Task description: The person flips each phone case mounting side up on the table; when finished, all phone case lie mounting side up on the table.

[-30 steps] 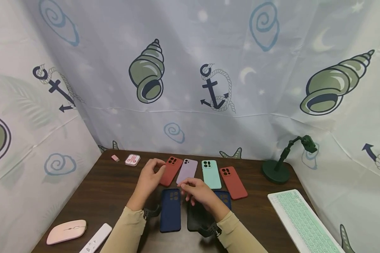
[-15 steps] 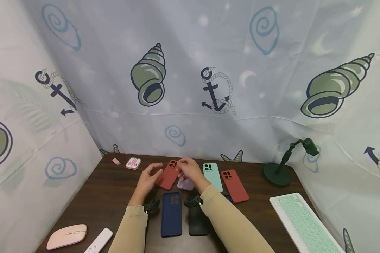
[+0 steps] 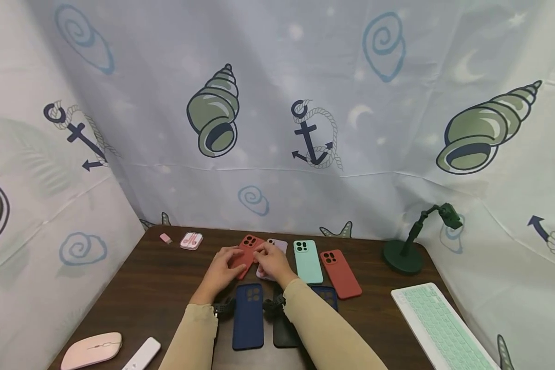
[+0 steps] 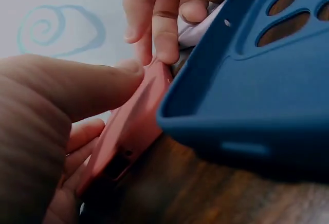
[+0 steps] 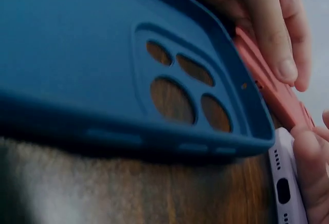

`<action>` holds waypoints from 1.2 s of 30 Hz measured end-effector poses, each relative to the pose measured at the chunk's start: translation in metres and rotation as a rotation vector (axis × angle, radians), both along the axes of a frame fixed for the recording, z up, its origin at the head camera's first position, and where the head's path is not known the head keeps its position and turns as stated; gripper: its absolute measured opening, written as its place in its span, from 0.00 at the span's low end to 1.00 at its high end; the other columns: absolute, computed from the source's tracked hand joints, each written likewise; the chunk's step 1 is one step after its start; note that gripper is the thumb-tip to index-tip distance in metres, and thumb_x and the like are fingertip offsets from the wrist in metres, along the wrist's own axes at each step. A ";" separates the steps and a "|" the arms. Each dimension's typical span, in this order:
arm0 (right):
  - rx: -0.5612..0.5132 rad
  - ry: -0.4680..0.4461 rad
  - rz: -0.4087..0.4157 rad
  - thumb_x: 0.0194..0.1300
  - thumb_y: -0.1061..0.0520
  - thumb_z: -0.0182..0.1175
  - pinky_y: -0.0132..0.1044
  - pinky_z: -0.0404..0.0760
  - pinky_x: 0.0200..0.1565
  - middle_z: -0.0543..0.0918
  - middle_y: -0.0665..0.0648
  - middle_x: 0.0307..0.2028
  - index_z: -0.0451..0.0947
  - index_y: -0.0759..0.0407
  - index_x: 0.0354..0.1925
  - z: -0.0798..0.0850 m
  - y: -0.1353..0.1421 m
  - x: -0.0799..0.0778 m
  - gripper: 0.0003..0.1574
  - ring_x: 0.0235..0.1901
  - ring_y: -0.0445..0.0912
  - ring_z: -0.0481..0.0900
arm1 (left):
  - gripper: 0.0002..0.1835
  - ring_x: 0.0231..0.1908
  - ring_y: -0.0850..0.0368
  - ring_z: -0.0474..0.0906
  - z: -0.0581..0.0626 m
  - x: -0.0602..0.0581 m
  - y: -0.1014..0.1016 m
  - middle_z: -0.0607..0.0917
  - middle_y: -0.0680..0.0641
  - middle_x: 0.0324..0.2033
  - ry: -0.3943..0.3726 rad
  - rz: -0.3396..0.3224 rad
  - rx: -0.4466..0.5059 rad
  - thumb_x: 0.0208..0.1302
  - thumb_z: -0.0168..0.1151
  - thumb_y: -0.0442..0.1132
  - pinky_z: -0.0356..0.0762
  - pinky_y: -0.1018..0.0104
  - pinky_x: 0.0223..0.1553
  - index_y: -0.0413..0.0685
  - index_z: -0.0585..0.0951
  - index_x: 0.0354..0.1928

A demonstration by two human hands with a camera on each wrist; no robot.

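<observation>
In the head view, a red phone case (image 3: 248, 249) lies tilted between my two hands at the back of the table. My left hand (image 3: 219, 270) grips it, thumb (image 4: 110, 82) over its face and fingers along the far side. My right hand (image 3: 273, 263) pinches its right edge with the fingertips (image 4: 165, 47). A lilac phone case (image 3: 279, 244) lies partly hidden under the right hand. Just in front sits a navy phone case (image 3: 248, 321), hollow side up, its camera holes (image 5: 174, 100) showing in the right wrist view.
A mint case (image 3: 308, 262) and another red case (image 3: 341, 275) lie to the right. Under my right sleeve are a black case (image 3: 283, 331) and a second navy case (image 3: 326, 295). A lamp (image 3: 403, 257), a keyboard (image 3: 444, 326) and a mouse (image 3: 92, 350) stand around the edges.
My right hand has moved up and left from over the black case to the red case's right edge. The left hand has closed in on the red case and tilts it.
</observation>
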State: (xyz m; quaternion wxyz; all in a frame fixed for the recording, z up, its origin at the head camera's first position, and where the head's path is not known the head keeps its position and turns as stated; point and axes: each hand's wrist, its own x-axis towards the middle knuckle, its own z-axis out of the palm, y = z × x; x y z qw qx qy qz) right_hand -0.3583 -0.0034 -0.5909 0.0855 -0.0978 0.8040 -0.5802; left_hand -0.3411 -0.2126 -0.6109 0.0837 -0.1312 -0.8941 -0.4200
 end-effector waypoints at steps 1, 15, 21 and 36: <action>-0.005 0.003 0.003 0.76 0.51 0.56 0.37 0.81 0.25 0.87 0.63 0.41 0.79 0.57 0.56 -0.001 -0.001 0.000 0.16 0.21 0.47 0.81 | 0.28 0.65 0.40 0.68 0.000 0.001 0.000 0.75 0.42 0.67 0.003 0.005 -0.008 0.60 0.74 0.46 0.70 0.41 0.60 0.46 0.81 0.61; 0.000 0.056 0.010 0.73 0.53 0.61 0.38 0.83 0.28 0.85 0.65 0.37 0.81 0.56 0.54 -0.002 0.005 0.002 0.15 0.22 0.49 0.82 | 0.41 0.66 0.39 0.62 -0.001 0.001 0.007 0.65 0.38 0.72 -0.050 -0.010 -0.111 0.49 0.79 0.59 0.72 0.42 0.57 0.54 0.78 0.65; 0.033 0.088 0.007 0.71 0.57 0.62 0.37 0.82 0.27 0.85 0.62 0.34 0.82 0.60 0.47 -0.007 0.004 0.003 0.10 0.22 0.46 0.82 | 0.37 0.64 0.38 0.62 0.001 0.006 0.010 0.65 0.36 0.71 -0.054 0.017 -0.095 0.49 0.81 0.51 0.71 0.43 0.55 0.51 0.79 0.63; 0.016 0.058 -0.031 0.70 0.56 0.63 0.36 0.82 0.26 0.84 0.64 0.27 0.83 0.58 0.42 -0.001 -0.001 0.005 0.07 0.21 0.47 0.82 | 0.33 0.60 0.39 0.66 0.020 0.007 0.017 0.69 0.36 0.69 -0.141 0.077 -0.024 0.61 0.71 0.47 0.73 0.48 0.52 0.45 0.76 0.67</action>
